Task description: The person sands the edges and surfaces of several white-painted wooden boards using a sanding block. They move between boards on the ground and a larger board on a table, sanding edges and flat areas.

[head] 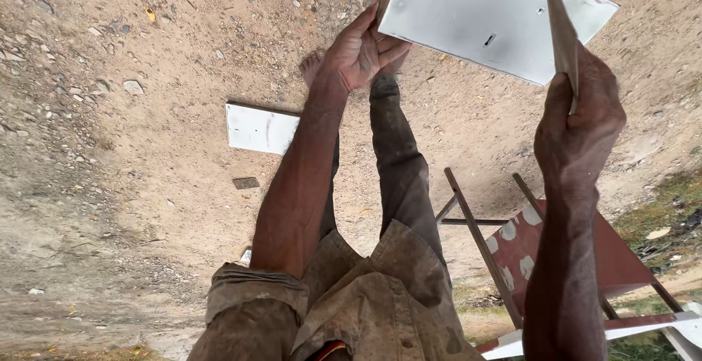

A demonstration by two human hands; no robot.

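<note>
We hold a white panel point(475, 21) up in front of us, above the dirt ground point(131, 185), with both hands. Our left hand point(358, 54) lies with its fingers spread flat against the panel's lower left corner, the thumb reaching up along its left edge. Our right hand point(581, 123) is clasped around the lower end of a thin brown board point(561, 28) that stands edge-on against the panel's right side; whether that board is joined to the panel we cannot tell. The panel's face shows a few small holes and a slot.

On the ground below our left arm lies a smaller white board point(259, 128), flat and well apart from the panel, with a small dark scrap point(246, 183) just beside it. Near our right arm stands a red wooden frame point(541, 248) with white patches. Our bare foot point(313, 65) shows on the dirt beside the left hand.
</note>
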